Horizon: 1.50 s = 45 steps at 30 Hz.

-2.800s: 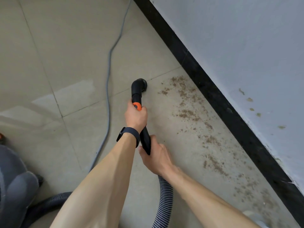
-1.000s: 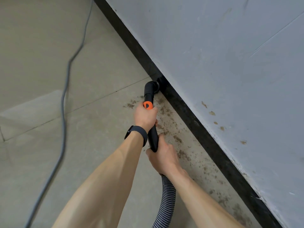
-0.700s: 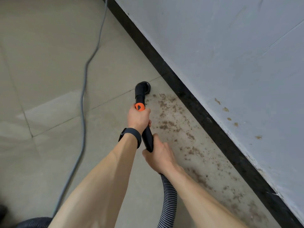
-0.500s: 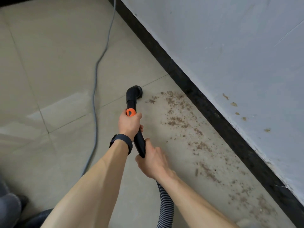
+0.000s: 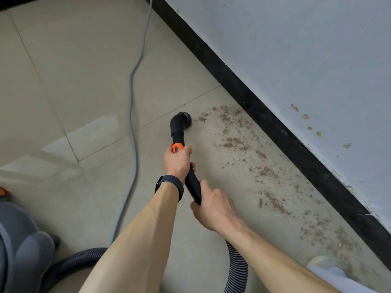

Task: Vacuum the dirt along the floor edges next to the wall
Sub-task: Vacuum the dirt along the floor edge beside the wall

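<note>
Round bristled head (image 5: 182, 121) of the black vacuum wand (image 5: 192, 183) — against the black skirting board (image 5: 254, 98) a second ago — now lies apart from it, at the far-left edge of scattered brown dirt (image 5: 234, 142); grey vacuum canister (image 5: 21, 246) now in view near left.

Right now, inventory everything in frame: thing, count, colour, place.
wand: 1, black with orange button, nozzle at the dirt's left edge
hose: 1, black ribbed, bottom centre and lower left
vacuum body: 1, grey, lower left corner
cord: 1, grey, across tiles left of wand
dirt: scattered patch, brown, floor beside baseboard
baseboard: 1, black, foot of wall
wall: 1, pale grey, right, few brown spots
floor: beige tiles
white object: 1, bottom right, unidentifiable
wristband: 1, black, left wrist
left hand: grips wand at orange button
right hand: grips wand's lower end
</note>
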Motion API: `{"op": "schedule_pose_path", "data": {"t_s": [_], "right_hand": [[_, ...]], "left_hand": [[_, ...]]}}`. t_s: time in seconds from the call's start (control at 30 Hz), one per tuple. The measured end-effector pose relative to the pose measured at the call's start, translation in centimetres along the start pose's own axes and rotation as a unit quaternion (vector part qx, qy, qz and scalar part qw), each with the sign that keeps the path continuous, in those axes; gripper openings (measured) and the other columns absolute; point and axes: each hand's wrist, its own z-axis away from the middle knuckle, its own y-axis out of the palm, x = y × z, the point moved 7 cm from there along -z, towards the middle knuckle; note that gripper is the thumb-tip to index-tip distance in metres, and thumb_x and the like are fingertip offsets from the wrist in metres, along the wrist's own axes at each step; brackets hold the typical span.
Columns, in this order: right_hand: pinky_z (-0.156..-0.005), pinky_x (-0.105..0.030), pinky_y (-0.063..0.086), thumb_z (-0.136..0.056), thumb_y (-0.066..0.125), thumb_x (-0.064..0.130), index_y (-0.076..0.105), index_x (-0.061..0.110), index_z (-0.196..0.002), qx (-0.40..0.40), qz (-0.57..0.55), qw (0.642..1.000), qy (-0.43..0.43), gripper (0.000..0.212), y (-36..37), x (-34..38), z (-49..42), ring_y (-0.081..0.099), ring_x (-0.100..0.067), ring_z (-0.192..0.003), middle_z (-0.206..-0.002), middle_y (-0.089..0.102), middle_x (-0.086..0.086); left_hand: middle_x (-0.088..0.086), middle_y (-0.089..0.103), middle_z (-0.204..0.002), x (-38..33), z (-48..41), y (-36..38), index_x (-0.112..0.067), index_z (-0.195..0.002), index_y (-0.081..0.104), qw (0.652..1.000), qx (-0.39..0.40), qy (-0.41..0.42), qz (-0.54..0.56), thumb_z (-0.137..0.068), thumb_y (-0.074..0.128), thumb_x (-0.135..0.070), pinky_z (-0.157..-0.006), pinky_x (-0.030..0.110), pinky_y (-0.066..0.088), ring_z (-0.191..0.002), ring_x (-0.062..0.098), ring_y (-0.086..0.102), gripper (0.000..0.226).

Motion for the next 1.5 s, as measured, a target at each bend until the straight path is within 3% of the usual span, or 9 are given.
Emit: {"op": "schedule_pose_path", "data": {"t_s": [0.23,0.5,0.93,1.5], "right_hand": [[-0.070,-0.041,0.040,-0.096,0.054,0.029,0.032,0.019,-0.106,-0.014,-0.013,1.000,0.020,0.026,-1.3,-1.2,-0.4,0.053,-0.037,-0.085,-0.098,0.065,-0.015],[-0.068,-0.039,0.038,-0.098,0.054,0.029,0.031,0.020,-0.105,-0.030,-0.026,0.999,0.026,0.026,-2.3,-2.1,-1.3,0.047,-0.036,-0.079,-0.086,0.052,-0.007],[-0.062,-0.038,0.042,-0.094,0.055,0.029,0.033,0.021,-0.104,-0.042,-0.050,0.997,0.046,0.025,-3.9,-4.5,-3.5,0.056,-0.034,-0.076,-0.087,0.061,-0.008],[-0.063,-0.039,0.043,-0.094,0.055,0.029,0.034,0.021,-0.106,-0.077,-0.080,0.991,0.078,0.025,-5.3,-7.5,-4.0,0.055,-0.036,-0.078,-0.083,0.056,-0.006]], "left_hand": [[0.011,0.049,-0.079,-0.6,-0.2,2.9,-0.010,-0.086,0.048,1.000,0.026,0.002,-0.005,-0.079,0.058,-0.008,-0.048,0.030,0.045,-0.041,0.023,0.043,0.013],[0.010,0.051,-0.077,-1.2,-0.8,4.9,-0.010,-0.086,0.048,0.999,0.047,0.007,-0.017,-0.078,0.060,-0.006,-0.048,0.029,0.046,-0.040,0.022,0.045,0.014],[0.010,0.046,-0.076,-2.6,-1.6,9.0,-0.011,-0.087,0.047,0.996,0.081,0.015,-0.028,-0.079,0.059,-0.003,-0.046,0.029,0.044,-0.041,0.022,0.043,0.016],[0.011,0.047,-0.076,-2.7,-1.3,13.9,-0.009,-0.093,0.052,0.989,0.128,0.032,-0.070,-0.080,0.058,-0.004,-0.046,0.029,0.046,-0.042,0.023,0.045,0.016]]}}
